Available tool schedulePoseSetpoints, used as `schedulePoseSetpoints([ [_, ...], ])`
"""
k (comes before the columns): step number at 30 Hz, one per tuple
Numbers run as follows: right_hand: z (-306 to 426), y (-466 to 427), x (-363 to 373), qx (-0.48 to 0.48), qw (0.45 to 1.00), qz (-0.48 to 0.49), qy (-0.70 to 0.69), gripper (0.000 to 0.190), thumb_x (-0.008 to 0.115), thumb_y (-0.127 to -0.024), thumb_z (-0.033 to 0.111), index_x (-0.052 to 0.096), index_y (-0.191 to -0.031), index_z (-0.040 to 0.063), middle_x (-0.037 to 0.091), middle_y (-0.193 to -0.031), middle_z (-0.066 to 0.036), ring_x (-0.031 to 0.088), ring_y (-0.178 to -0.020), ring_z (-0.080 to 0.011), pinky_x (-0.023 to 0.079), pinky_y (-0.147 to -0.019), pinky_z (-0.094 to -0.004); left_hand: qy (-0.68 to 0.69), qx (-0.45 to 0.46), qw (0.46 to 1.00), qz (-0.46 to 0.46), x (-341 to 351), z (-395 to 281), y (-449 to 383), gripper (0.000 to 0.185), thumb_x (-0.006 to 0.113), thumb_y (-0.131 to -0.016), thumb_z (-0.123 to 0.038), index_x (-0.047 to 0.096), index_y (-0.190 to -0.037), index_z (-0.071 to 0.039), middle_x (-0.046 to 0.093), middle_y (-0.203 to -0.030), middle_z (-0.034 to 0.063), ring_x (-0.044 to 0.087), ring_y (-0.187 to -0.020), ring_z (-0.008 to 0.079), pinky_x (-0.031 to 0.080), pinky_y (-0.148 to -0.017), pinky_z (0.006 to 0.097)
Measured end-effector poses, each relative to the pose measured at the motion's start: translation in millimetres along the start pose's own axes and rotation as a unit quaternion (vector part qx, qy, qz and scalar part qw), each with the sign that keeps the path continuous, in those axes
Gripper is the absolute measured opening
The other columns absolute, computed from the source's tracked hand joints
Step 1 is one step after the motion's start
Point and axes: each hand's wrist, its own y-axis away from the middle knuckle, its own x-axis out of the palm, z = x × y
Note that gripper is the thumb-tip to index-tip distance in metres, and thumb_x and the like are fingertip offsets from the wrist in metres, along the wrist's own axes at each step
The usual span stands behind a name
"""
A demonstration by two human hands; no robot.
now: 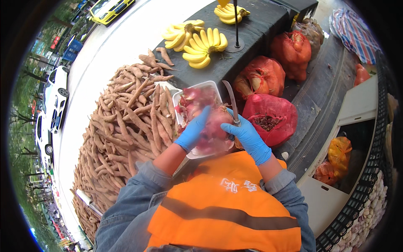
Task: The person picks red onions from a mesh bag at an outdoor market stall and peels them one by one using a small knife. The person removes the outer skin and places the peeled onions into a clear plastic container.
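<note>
My left hand (194, 130), in a blue glove, lies over the red onions in a white tray (217, 86), its fingers against an onion. In my right hand (247, 135), also gloved in blue, the handle of a curved-blade knife (232, 97) is held, blade pointing up and away. The right hand's thumb and fingers also rest at the side of a large red onion (217, 124) between the hands. Loose onion skins (192, 96) fill the tray's far part. A blurred patch over the tray hides detail, so the left hand's exact hold cannot be told.
Sweet potatoes (126, 135) are heaped at the left, beside the tray. Bananas (204, 47) and a stand's round base (234, 45) sit on a black-covered table (252, 31). Red mesh sacks (269, 118) stand at the right, near an open compartment (349, 154) with plastic bags. Garlic (365, 214) lies lower right.
</note>
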Motion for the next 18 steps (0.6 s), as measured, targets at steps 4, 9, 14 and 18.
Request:
schedulePoseSetpoints([
  [4,-31,-31,29,0.072,0.988,-0.062,-0.119,0.051,0.074,-0.087,0.019,0.054,-0.133,0.006,0.065,-0.105,0.000,0.059,-0.089,-0.0083,0.049,-0.073,-0.0222,-0.239,0.250,0.935,-0.072,-36,22,29,0.054,0.054,-0.098,-0.027,0.039,-0.147,-0.010,0.047,-0.138,0.0095,0.055,-0.107,0.0183,0.048,-0.093,0.0313],
  [9,-53,-43,39,0.081,0.995,-0.052,-0.007,0.039,0.069,-0.091,0.024,0.059,-0.124,0.007,0.066,-0.102,-0.001,0.061,-0.089,-0.0093,0.049,-0.076,-0.0235,-0.404,0.321,0.834,-0.196,-35,31,52,0.068,0.070,-0.088,-0.017,0.040,-0.148,-0.013,0.047,-0.125,0.0106,0.055,-0.099,0.0171,0.049,-0.086,0.0275],
  [14,-60,-42,40,0.069,0.996,0.015,-0.049,0.041,0.067,-0.092,0.026,0.058,-0.127,0.005,0.065,-0.114,-0.003,0.062,-0.101,-0.0129,0.050,-0.088,-0.0277,-0.313,0.456,0.815,-0.174,-34,26,48,0.018,0.063,-0.092,-0.005,0.068,-0.109,-0.005,0.059,-0.091,0.0021,0.057,-0.079,0.0126,0.049,-0.071,0.0237],
  [18,-62,-31,34,0.155,0.970,-0.039,-0.185,0.049,0.067,-0.092,0.026,0.053,-0.134,0.006,0.062,-0.123,-0.008,0.061,-0.110,-0.0193,0.053,-0.091,-0.0335,0.222,0.129,0.966,-0.019,-49,25,34,0.014,0.059,-0.096,-0.006,0.067,-0.108,-0.005,0.062,-0.090,-0.0011,0.050,-0.063,0.0054,0.040,-0.055,0.0187],
])
